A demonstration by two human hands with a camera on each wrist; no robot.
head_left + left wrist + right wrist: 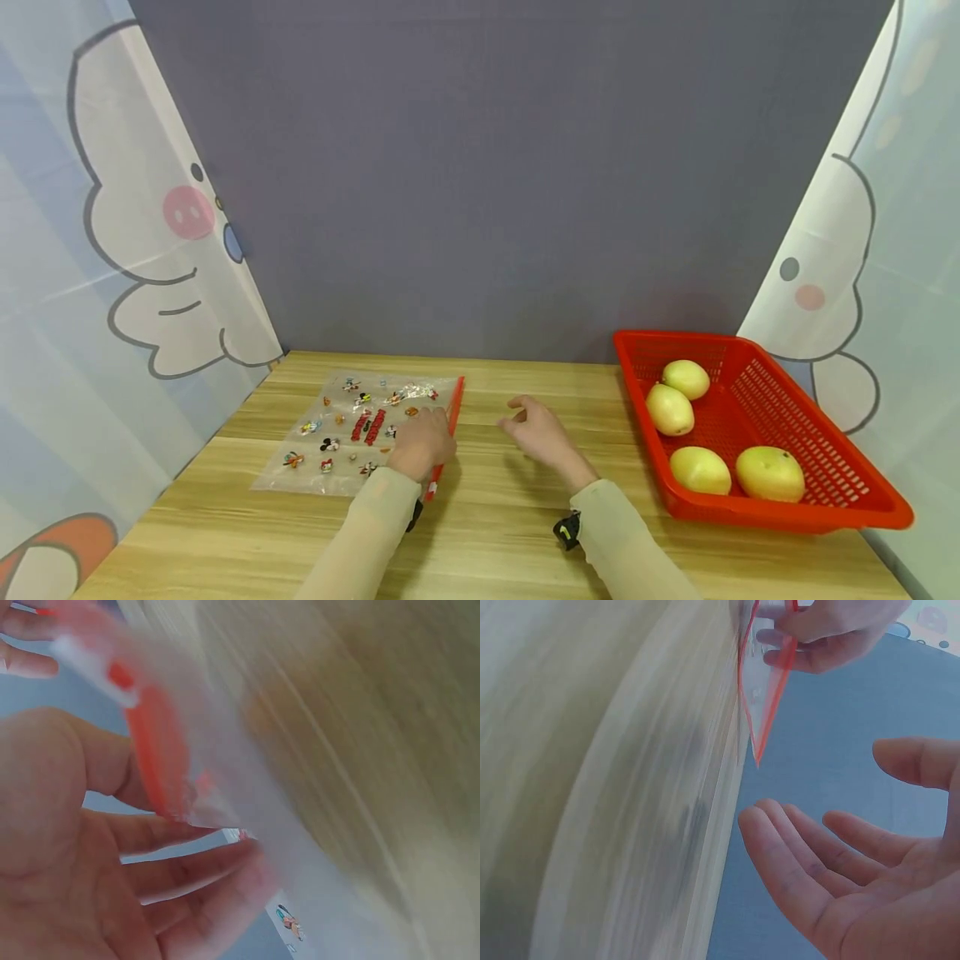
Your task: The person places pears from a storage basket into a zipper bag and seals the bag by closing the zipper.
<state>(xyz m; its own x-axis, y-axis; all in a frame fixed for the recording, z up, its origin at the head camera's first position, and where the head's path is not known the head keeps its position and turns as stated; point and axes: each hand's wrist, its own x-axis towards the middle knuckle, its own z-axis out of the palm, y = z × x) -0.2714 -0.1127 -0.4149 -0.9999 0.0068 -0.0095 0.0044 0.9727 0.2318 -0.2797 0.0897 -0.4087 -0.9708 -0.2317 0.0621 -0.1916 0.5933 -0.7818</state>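
A clear plastic zip bag (341, 442) printed with small cartoon figures lies flat on the wooden table (517, 533), its red zip edge on the right. My left hand (424, 440) pinches that red edge between thumb and finger; in the left wrist view the edge (159, 750) crosses the fingertips. From the right wrist view, the bag's mouth (759, 690) gapes, one side lifted by the left hand. My right hand (542, 432) hovers over the table to the right of the bag, holding nothing, with fingers loosely bent and thumb apart (855, 877).
At the right stands a red perforated plastic basket (817, 417). Several pale yellow-green fruits, one of them a rounded fruit (770, 473), lie in it. A grey wall (480, 183) closes off the back, and printed curtains (52, 267) hang at both sides.
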